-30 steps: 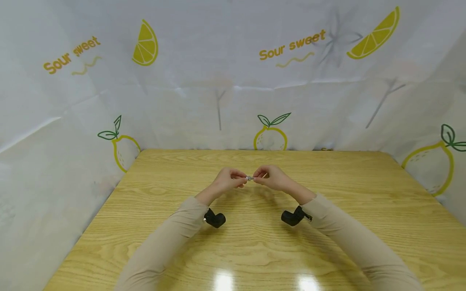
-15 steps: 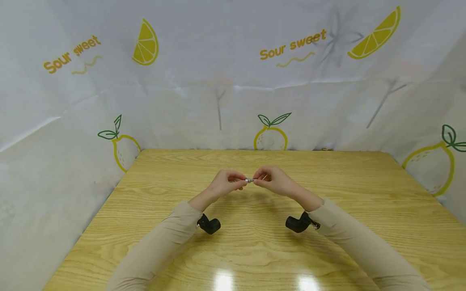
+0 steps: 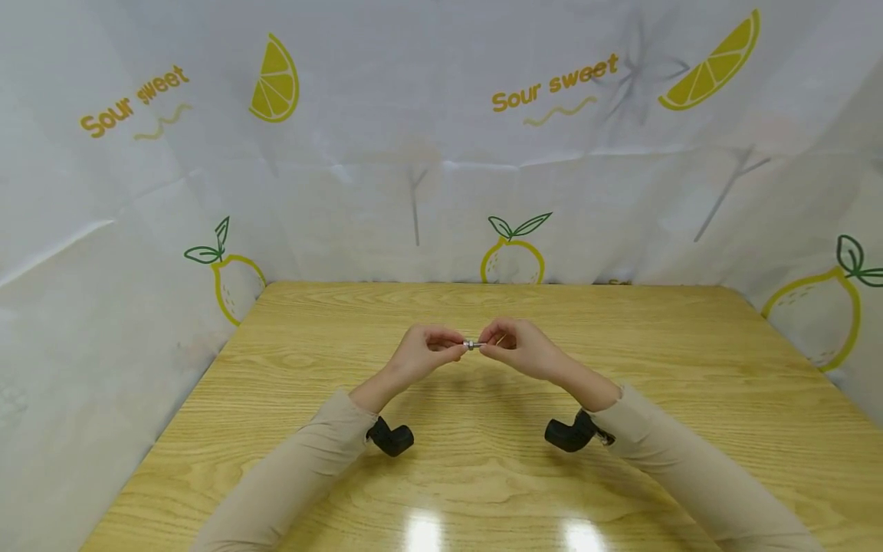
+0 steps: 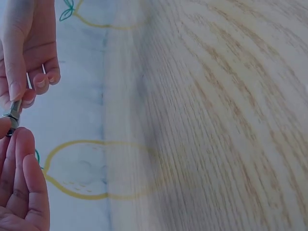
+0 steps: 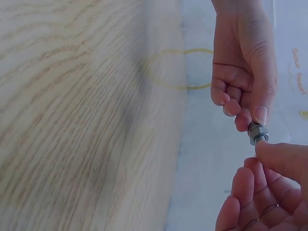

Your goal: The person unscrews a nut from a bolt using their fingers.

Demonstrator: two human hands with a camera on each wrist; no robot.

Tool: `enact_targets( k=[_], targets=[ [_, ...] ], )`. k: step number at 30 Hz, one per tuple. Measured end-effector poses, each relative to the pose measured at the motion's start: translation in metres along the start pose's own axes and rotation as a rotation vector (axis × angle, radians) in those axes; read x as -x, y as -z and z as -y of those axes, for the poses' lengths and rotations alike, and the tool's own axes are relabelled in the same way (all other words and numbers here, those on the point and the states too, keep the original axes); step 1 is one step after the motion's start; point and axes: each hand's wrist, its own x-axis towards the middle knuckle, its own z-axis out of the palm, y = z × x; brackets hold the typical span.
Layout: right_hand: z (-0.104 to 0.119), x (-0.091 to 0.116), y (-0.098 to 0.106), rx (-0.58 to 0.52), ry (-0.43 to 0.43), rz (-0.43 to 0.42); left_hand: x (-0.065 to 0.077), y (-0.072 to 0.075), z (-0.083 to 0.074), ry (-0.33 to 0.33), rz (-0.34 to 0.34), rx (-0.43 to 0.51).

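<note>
Both hands meet over the middle of the table, with a small silver metal bolt (image 3: pixel 472 345) between them. My left hand (image 3: pixel 421 356) pinches its left end between thumb and fingers. From the other side, my right hand (image 3: pixel 527 353) pinches the thin shank. A hex nut (image 5: pixel 259 134) sits on the bolt close beside the left thumb, as the right wrist view shows. Much of the bolt's two ends is hidden under fingertips. In the left wrist view the nut lies at the left edge, partly covered by the left thumb (image 4: pixel 4 126).
A wood-grain table (image 3: pixel 476 491) spreads beneath the hands. Behind it and along its sides hangs a white cloth (image 3: pixel 359 215) printed with lemons. Each wrist wears a black camera mount, the left mount (image 3: pixel 391 438) and the right mount (image 3: pixel 571 434) both close above the table.
Both hands have come slightly nearer the body with the bolt and nut. The wrists have spread a little apart and toward the body, while the fingers keep their pinch.
</note>
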Motion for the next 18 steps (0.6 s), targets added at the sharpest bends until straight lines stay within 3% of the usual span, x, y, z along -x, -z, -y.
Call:
enact_targets(
  k=[8,18],
  targets=[
    [0.0037,0.0031,-0.0034,-0.024,0.032,-0.014,0.0059,-0.0004,0.0017,0.001,-0.025,0.028],
    [0.0045,0.0054,-0.0083,-0.057,0.051,-0.023,0.0096,-0.0012,0.0033,-0.050,-0.019,0.041]
  ],
)
